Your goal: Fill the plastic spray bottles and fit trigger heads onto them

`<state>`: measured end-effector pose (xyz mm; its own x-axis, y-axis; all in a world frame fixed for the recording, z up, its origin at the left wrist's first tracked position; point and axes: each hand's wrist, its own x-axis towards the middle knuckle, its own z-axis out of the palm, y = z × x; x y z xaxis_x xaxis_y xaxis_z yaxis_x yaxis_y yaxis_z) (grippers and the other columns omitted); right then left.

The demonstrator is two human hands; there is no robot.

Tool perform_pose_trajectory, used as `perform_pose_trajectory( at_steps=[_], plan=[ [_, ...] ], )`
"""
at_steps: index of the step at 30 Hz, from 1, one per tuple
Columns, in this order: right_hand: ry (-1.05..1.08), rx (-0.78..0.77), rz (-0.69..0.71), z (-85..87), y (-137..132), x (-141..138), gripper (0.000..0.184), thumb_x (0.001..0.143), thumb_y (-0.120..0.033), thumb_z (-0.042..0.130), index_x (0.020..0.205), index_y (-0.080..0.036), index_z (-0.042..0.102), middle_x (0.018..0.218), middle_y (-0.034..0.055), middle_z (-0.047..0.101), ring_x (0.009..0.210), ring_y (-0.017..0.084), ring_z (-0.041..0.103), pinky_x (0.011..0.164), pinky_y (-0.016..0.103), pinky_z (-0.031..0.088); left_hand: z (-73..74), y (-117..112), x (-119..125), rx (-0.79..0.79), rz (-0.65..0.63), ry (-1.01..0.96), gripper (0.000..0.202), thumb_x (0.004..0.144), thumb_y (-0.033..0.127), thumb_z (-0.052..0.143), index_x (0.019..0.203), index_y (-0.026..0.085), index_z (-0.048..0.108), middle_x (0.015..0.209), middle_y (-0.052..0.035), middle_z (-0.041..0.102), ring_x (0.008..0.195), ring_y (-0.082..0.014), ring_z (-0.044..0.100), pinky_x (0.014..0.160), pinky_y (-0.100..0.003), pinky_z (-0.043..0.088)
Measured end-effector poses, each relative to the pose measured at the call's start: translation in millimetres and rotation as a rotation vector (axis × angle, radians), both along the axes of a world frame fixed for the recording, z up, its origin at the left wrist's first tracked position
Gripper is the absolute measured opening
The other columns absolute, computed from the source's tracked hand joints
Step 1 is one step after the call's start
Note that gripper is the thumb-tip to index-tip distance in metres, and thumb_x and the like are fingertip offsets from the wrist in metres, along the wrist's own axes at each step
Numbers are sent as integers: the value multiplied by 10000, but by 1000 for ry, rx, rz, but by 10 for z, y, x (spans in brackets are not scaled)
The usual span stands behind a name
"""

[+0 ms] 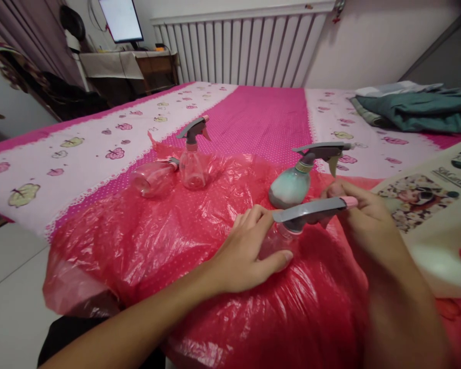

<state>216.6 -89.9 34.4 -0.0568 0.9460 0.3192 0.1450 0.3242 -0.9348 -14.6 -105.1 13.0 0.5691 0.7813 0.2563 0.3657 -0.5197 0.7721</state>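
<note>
A clear pinkish spray bottle (269,243) with a grey spray head and pink nozzle stands tilted on the red plastic sheet. My left hand (249,251) is wrapped round its body, thumb on the near side. Closed at the front of the spray head is my right hand (363,207), its fingers curled by the pink nozzle and trigger; their exact hold is partly hidden. Just behind stands a teal-tinted spray bottle (291,185) with a grey head. Farther left, another clear spray bottle (193,169) stands upright beside one lying on its side (152,178).
Thin red plastic sheeting (138,246) lies crumpled over the pink patterned bed (261,115). A printed bag (426,205) is at the right edge. Folded clothes (418,107) lie at the back right. A radiator (242,51), a desk (157,69) and a monitor (122,20) stand beyond.
</note>
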Motion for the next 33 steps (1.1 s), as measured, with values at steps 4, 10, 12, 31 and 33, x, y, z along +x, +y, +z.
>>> perform_pose_trajectory(
  at_steps=[4, 10, 12, 31, 33],
  plan=[
    [-9, -63, 123, 87, -78, 29, 462, 960, -563, 722, 684, -209, 615, 662, 26, 626, 653, 183, 598, 651, 287, 453, -14, 14, -3, -22, -2, -17, 491, 975, 513, 604, 1384, 260, 502, 1268, -109, 569, 1149, -317, 551, 1055, -572, 458],
    [-98, -60, 231, 172, -182, 122, 304, 913, -481, 804, 763, -224, 744, 684, 27, 694, 640, 192, 651, 642, 275, 494, -28, 19, -26, -24, -2, -51, 537, 970, 474, 633, 1441, 282, 459, 1331, -104, 565, 1221, -321, 549, 1102, -560, 446],
    [-132, -78, 240, 181, -189, 143, 298, 876, -471, 843, 745, -218, 755, 689, 39, 701, 643, 199, 653, 643, 281, 511, -25, 14, -28, -27, 4, -55, 504, 969, 459, 640, 1410, 277, 478, 1315, -99, 567, 1210, -314, 551, 1095, -555, 453],
    [-124, -135, 315, 179, -143, -232, 524, 735, -215, 870, 1147, -263, 549, 784, -43, 635, 657, 141, 602, 564, 201, 510, 10, -23, -11, -43, 6, -3, 530, 969, 462, 623, 1438, 255, 485, 1196, -93, 541, 1130, -308, 532, 1010, -538, 465],
    [-159, -87, 272, 126, -134, -268, 738, 739, -230, 847, 1369, -289, 467, 871, -24, 642, 725, 166, 629, 609, 233, 548, 6, -19, -15, -40, 6, -10, 515, 967, 445, 620, 1428, 252, 491, 1214, -99, 547, 1133, -310, 531, 1011, -542, 462]
  ],
)
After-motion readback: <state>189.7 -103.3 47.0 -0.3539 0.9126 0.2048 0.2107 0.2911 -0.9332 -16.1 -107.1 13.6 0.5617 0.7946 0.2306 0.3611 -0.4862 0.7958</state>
